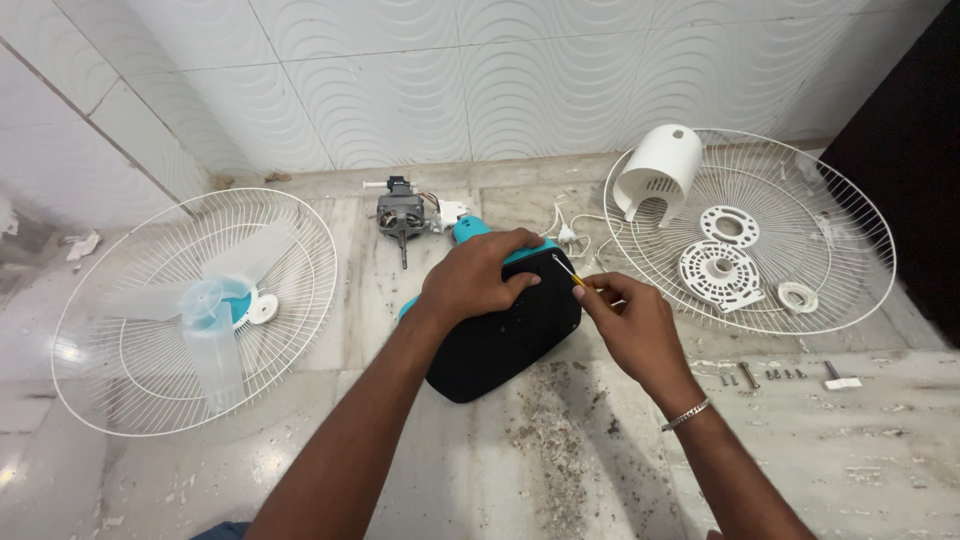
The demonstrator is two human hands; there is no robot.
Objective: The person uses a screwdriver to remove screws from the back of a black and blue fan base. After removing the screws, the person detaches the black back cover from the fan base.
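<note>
**Working a screwdriver into a black fan base on a marble floor**

Reaching in from the bottom of the frame, two bare forearms meet just above the middle of the picture. The right hand, with a thin metal bracelet on its wrist, is closed in a pinch around a small screwdriver with a yellow handle; the metal tip points up and left, onto the top right edge of a black fan base. The left hand lies flat over the top of that base, fingers spread and curled over its far edge, pressing on it rather than gripping it. The base sits on the dusty marble floor at the centre of the frame, tilted, with a teal part showing just beyond the left hand's fingers.

At the right, level with the right wrist, a row of loose screws and a small white piece lie on the floor, well apart from the base.

At the left lies a white wire fan guard with a clear plastic fan blade resting in it. At the right, a second wire guard holds a white motor cover near its upper left rim, plus two round white plastic discs and a small ring.

Farther back, beside the teal part, a bare fan motor stands with its shaft pointing toward the viewer, white wires trailing to its right. Behind everything runs a white tiled wall with a wavy pattern.
</note>
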